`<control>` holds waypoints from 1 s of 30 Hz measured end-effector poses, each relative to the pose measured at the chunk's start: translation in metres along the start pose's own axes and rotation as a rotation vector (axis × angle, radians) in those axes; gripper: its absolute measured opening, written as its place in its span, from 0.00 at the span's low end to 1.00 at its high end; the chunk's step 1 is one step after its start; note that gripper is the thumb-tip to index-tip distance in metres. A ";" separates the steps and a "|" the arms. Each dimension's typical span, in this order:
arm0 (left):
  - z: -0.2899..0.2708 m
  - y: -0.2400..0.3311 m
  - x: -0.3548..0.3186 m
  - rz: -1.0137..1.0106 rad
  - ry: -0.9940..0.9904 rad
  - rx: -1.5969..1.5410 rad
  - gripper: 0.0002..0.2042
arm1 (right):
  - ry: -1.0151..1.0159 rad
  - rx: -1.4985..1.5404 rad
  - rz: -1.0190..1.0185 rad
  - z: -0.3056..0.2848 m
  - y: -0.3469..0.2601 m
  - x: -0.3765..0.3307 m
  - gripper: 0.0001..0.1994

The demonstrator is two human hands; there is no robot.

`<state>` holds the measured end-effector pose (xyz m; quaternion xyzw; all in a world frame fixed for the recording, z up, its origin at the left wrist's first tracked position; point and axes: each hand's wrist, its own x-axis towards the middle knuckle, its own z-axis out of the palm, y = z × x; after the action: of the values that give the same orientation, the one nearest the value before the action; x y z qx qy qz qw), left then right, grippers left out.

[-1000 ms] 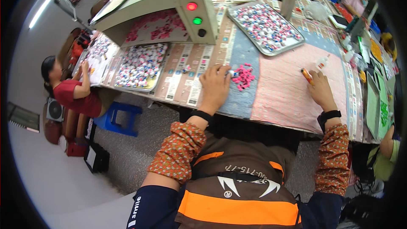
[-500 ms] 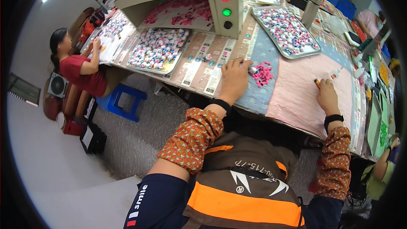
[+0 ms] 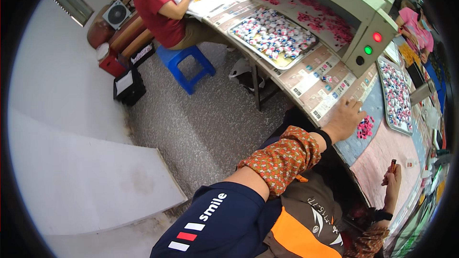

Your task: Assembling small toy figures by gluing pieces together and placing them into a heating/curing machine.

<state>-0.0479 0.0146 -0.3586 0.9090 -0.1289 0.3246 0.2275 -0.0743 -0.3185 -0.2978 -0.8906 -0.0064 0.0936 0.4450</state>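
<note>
My left hand (image 3: 345, 118) rests at the table's near edge with its fingers bent down and together. Something pale shows by its fingertips, too small to make out. Right beside it lies a pile of small pink pieces (image 3: 365, 127) on a blue-grey cloth (image 3: 351, 148). My right hand (image 3: 393, 181) is closed around a small dark brown tube (image 3: 393, 163), held upright over the pink cloth (image 3: 377, 157). A small white bottle with a reddish label (image 3: 409, 165) is just beyond that hand.
Trays of white, blue and pink pieces, one left (image 3: 275, 36) and one right (image 3: 396, 95), flank a box-shaped machine (image 3: 368, 24) with red and green lights. A loose cluster (image 3: 327, 79) lies before it. A person in red (image 3: 160, 14) sits left, near a blue stool (image 3: 186, 64).
My view has swung left, so the table sits farther right. My left hand stays by the pink pile. My right hand has tilted, turning the brown tube upright.
</note>
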 end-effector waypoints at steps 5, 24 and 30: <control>-0.005 -0.006 0.000 -0.075 -0.031 -0.005 0.13 | -0.143 0.376 -0.033 0.057 -0.047 -0.031 0.06; 0.009 -0.003 0.009 -0.072 -0.058 0.048 0.16 | -0.219 0.912 0.092 0.094 -0.014 -0.038 0.09; -0.002 -0.005 0.012 -0.121 -0.123 0.012 0.19 | -0.266 0.957 0.099 0.095 -0.009 -0.030 0.11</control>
<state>-0.0379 0.0186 -0.3513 0.9347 -0.0855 0.2544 0.2330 -0.1193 -0.2402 -0.3414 -0.5660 0.0230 0.2198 0.7942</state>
